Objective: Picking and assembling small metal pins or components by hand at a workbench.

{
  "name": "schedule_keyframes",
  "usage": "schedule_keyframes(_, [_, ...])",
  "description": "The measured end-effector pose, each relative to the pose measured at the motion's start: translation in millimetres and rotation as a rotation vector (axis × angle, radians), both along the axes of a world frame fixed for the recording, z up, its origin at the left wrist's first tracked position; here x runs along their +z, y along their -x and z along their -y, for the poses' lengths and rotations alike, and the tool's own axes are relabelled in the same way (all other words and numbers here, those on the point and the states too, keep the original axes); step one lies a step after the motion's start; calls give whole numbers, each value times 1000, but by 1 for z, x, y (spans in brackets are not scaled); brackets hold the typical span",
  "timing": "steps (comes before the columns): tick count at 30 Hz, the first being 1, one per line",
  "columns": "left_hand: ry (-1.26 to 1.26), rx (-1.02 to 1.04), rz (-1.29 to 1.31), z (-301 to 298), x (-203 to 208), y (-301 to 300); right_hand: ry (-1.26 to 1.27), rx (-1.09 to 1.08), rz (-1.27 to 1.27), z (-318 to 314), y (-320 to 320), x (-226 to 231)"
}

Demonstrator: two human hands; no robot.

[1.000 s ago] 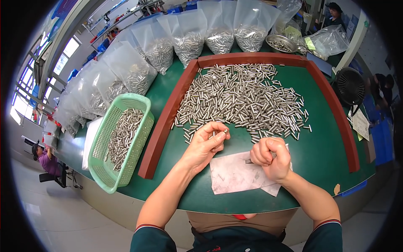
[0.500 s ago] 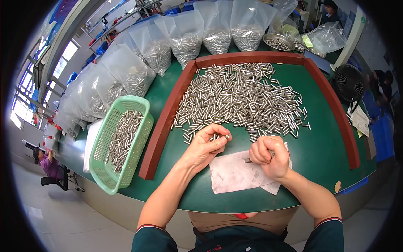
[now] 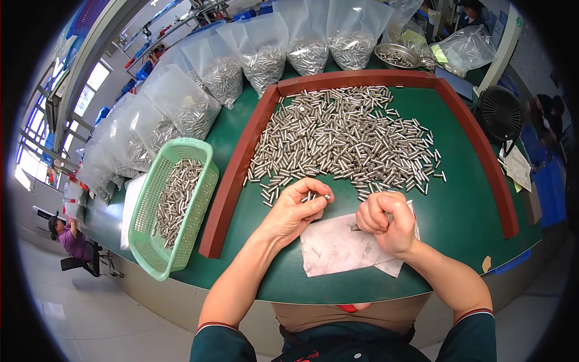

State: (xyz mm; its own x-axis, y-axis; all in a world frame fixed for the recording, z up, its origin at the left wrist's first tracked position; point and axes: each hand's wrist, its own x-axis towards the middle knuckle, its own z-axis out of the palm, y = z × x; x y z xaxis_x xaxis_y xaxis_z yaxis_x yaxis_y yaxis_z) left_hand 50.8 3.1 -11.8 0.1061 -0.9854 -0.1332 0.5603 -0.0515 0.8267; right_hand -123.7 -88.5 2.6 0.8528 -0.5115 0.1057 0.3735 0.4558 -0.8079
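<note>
My left hand (image 3: 291,212) curls its fingers around a few short metal pins (image 3: 310,196), whose shiny ends show between thumb and fingertips. My right hand (image 3: 389,222) is closed in a fist just above a stained whitish cloth or paper sheet (image 3: 329,250). A small dark grey tip (image 3: 354,228) sticks out from the fist's left side; the rest of that object is hidden in the palm. Beyond both hands, a wide loose heap of silvery cylindrical pins (image 3: 344,139) covers much of the green tabletop (image 3: 455,175).
A reddish-brown raised border (image 3: 232,181) frames the heap on three sides. To its left stands a light green perforated basket (image 3: 142,223) holding more pins. Clear plastic bags of pins (image 3: 262,60) line the back and left. A metal bowl (image 3: 398,55) and black fan (image 3: 500,114) sit right.
The whole picture has shifted very slightly. Both hands keep the same pose and grip.
</note>
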Motion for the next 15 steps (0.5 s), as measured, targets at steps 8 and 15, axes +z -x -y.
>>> schedule_keyframes(8, [-36, 17, 663, -3, 10, 21, -12, -4, 17, 2, -1, -3])
schedule_keyframes(15, [-26, -49, 1379, -7, 18, 43, -5, -87, 71, 4, 1, -4])
